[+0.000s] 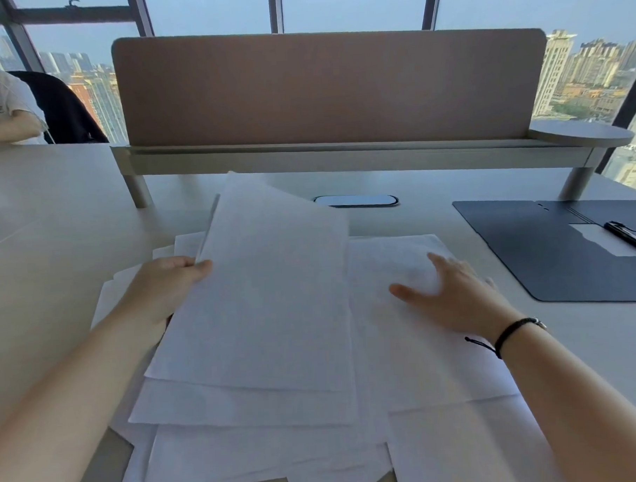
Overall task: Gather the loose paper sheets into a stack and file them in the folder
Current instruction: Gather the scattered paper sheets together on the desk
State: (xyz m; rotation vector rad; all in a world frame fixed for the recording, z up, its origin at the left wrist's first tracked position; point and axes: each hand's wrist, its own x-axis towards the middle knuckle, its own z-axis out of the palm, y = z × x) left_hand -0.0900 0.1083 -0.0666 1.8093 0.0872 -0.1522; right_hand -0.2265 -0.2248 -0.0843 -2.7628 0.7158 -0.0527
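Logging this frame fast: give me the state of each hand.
Left hand: grips the lifted paper sheets at their left edge.
Right hand: open, fingers spread flat on a loose sheet.

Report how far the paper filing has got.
Early stage. Done: the folder lies open at the right, with no gathered stack in it. In hand: the left hand holds a few sheets; the right hand rests flat on another sheet. Left: collect the scattered sheets, square them, file them.

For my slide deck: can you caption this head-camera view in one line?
Left hand holds a sheet while the right hand rests on loose papers, open folder waiting alongside.
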